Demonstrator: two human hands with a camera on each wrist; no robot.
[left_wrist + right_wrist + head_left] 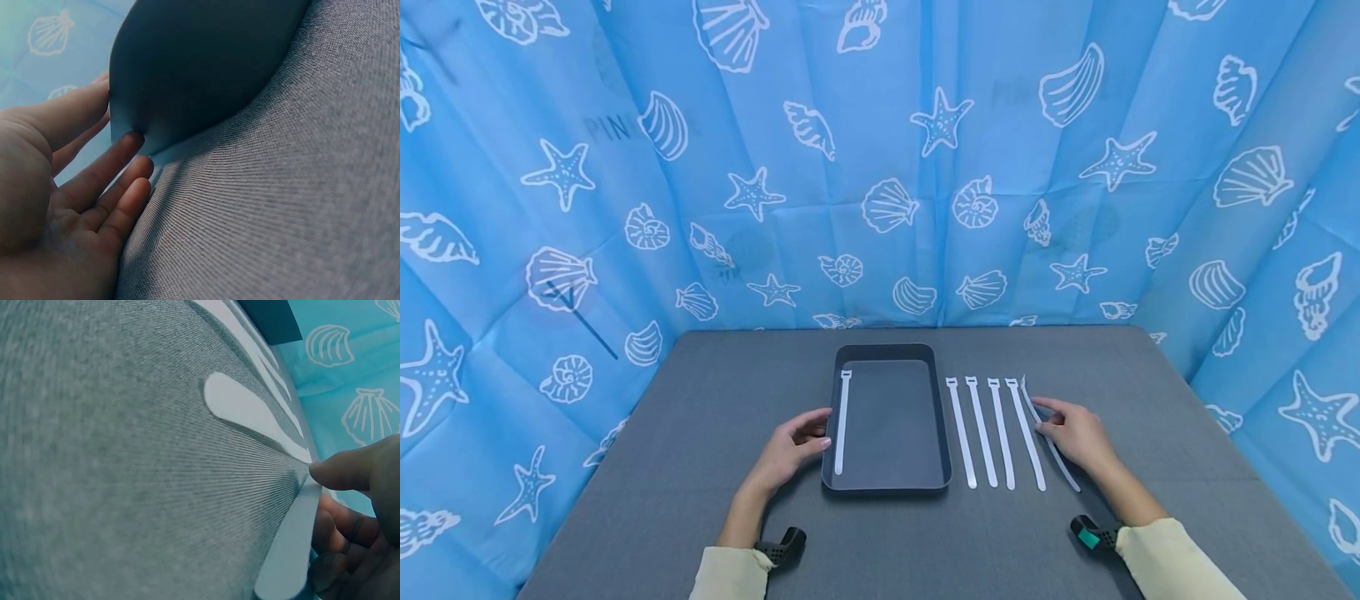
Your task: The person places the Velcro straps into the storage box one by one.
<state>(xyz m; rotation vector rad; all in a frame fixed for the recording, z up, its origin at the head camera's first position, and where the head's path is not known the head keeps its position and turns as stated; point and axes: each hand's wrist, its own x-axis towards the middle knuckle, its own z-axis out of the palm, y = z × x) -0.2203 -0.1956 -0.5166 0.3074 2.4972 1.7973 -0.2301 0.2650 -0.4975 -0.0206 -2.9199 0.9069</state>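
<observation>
My left hand (792, 446) is at the left wall of a grey rectangular tray (887, 488), its thumb over the rim and fingertips against the outer side. One white strap-like cable tie (842, 425) lies lengthwise inside the tray near that wall. To the tray's right, my right hand (1075, 433) pinches a cable tie (1063, 468) between thumb and fingers. In the right wrist view this held tie (287, 550) stands on edge, its rounded end toward the camera. Several matching ties (1002, 433) with slotted heads lie side by side between tray and right hand.
A grey cloth-covered table (940, 550) carries everything. Behind and at both sides hangs a blue curtain (880, 150) printed with white shells and starfish. Black wrist bands (784, 547) are on both wrists.
</observation>
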